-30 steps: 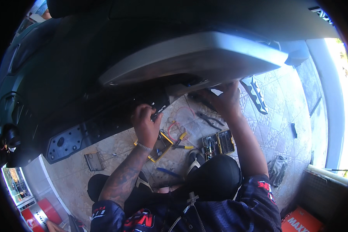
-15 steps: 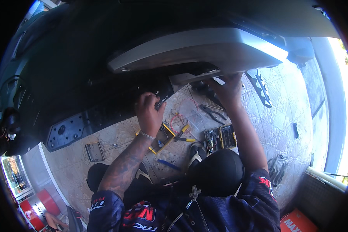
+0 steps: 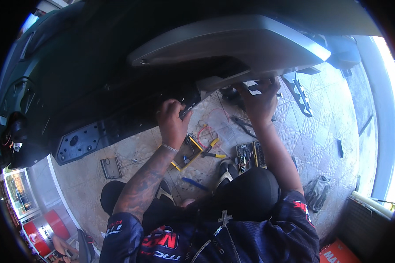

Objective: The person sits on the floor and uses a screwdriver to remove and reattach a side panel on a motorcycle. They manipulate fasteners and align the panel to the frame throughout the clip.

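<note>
My left hand (image 3: 173,122) has its fingers curled on the edge of a long black panel (image 3: 112,139) beneath a dark vehicle body (image 3: 101,44). My right hand (image 3: 258,103) is raised to the underside of a large silver trim piece (image 3: 206,41), fingers and thumb bent around its lower edge; the fingertips are partly in shadow. Below my hands on the tiled floor (image 3: 316,158) lie black pliers (image 3: 242,127), yellow-handled pliers (image 3: 211,153), a yellow-edged tray (image 3: 186,160), red wire (image 3: 202,136) and an open tool case (image 3: 245,155).
A serrated metal piece (image 3: 298,96) lies at right. A small tray (image 3: 111,167), blue strip (image 3: 194,183) and grey bag (image 3: 318,193) are on the floor. A red drum (image 3: 35,234), another person's leg (image 3: 63,252) and an orange box (image 3: 333,254) sit at the bottom corners.
Both hands have moved upward in the view, still at the same parts. The vehicle and silver trim also appear higher and slightly further right.
</note>
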Demonstrator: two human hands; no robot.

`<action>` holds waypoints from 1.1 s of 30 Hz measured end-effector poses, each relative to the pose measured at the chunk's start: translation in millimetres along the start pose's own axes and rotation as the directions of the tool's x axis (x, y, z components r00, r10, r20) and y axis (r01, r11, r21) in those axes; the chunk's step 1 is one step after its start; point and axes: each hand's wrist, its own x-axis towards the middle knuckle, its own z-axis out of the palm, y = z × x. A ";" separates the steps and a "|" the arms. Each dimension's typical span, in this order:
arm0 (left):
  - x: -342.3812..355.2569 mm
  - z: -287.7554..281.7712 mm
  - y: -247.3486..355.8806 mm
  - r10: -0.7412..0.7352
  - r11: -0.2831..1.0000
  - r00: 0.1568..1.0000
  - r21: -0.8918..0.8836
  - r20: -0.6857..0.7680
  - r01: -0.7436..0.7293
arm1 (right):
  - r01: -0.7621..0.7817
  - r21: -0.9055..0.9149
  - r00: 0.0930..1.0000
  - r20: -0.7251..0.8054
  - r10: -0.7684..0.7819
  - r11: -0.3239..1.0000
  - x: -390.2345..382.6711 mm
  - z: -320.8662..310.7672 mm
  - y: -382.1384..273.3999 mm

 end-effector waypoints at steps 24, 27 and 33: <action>-1.1 2.2 1.7 -0.017 1.000 1.000 0.023 -0.007 0.017 | -0.160 -0.037 0.977 0.135 0.164 0.986 -12.1 11.8 -27.2; 0.5 3.6 2.0 -0.005 1.000 1.000 0.028 -0.027 0.005 | -0.216 -0.064 0.956 0.188 0.224 0.974 -7.6 10.5 -30.9; 0.7 1.5 3.9 -0.004 1.000 1.000 0.021 -0.023 0.004 | -0.231 0.102 0.951 0.235 0.202 0.968 -8.2 14.5 -36.8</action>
